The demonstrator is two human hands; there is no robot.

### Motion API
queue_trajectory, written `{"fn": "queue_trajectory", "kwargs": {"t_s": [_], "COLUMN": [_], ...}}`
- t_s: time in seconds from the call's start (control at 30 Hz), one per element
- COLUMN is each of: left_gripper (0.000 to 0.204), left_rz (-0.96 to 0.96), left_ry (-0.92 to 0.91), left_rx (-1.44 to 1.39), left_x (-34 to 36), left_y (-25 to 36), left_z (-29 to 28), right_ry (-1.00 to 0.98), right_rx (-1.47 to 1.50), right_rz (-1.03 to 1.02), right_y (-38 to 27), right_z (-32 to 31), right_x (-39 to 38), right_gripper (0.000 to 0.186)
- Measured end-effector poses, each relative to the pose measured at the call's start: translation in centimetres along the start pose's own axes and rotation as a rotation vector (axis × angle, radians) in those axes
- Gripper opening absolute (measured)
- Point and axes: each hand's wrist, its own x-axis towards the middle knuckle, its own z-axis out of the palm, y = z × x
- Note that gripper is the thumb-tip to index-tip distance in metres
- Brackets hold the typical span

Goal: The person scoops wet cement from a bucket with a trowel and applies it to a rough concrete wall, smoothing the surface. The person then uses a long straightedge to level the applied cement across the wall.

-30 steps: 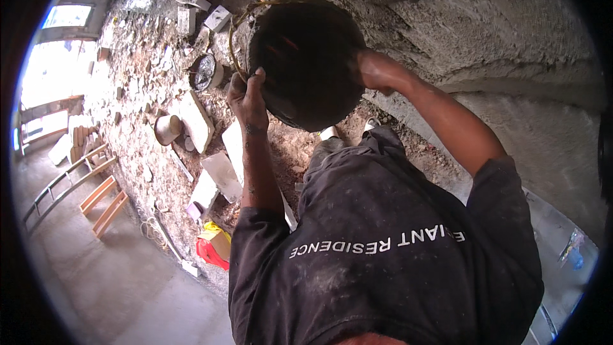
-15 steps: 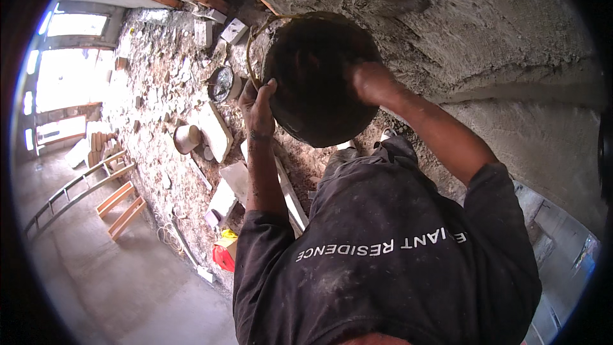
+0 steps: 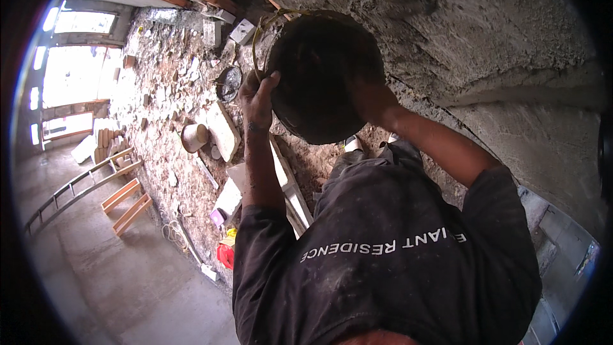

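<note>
A round black bucket [image 3: 300, 124] is held up in front of me, tilted so that its dark mouth faces me. My left hand [image 3: 258, 101] grips its left rim, with the thumb over the edge and the fingers mostly behind. Beside that hand the bucket's thin yellowish handle [image 3: 255, 45] loops up along the rim. My right hand [image 3: 371, 103] reaches into the mouth on the right side; its fingers vanish in the shadow, so I cannot see whether they hold anything. The contents are too dark to make out.
A rough mortar-covered wall [image 3: 511, 32] rises close on the right. Rubble ground to the left carries a dark tub [image 3: 228, 83], a tan bucket [image 3: 193, 137], a slab [image 3: 223, 133] and concrete blocks [image 3: 242, 31]. Farther left lie a ladder [image 3: 73, 190] and wooden frames [image 3: 131, 212].
My right hand has gone lower and deeper into the bucket's shadow, and its forearm has dropped slightly. My left hand keeps its hold on the rim. The view has shifted a little.
</note>
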Motion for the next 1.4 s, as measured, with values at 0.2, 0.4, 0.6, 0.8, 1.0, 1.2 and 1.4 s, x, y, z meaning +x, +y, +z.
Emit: {"fn": "queue_trajectory", "kwargs": {"t_s": [0.2,0.4,0.6,0.8,1.0,1.2,1.4], "left_gripper": [0.009,0.014,0.016,0.018,0.027,0.026,0.011], "left_rz": [-0.022,0.038,-0.021,0.029,0.052,0.201,0.181], "left_ry": [0.049,0.014,0.029,0.059,0.027,-0.012,-0.051], "left_rx": [0.094,0.355,0.300,0.302,0.560,0.664,0.048], "left_x": [-0.9,-0.2,-1.3,-1.1,-2.2,-2.6,-3.2], "left_y": [-0.1,-0.2,-1.0,0.5,1.3,5.2,6.1], "left_z": [0.7,5.2,3.5,5.0,5.3,9.3,7.7], "right_ry": [-0.044,0.166,-0.059,-0.046,0.074,0.117,0.025], "right_rx": [-0.135,0.052,-0.065,0.049,-0.280,-0.059,0.061], "right_rz": [-0.313,0.064,-0.007,0.035,-0.185,0.035,-0.093], "right_y": [4.1,3.2,3.4,2.0,7.8,5.2,4.4], "right_z": [1.0,6.6,3.1,2.8,-1.3,-4.5,-2.2], "right_x": [-2.0,-1.3,-2.2,-3.2,-1.2,1.9,-2.2], "right_gripper": [0.042,0.056,0.056,0.035,0.023,0.020,0.019]}}
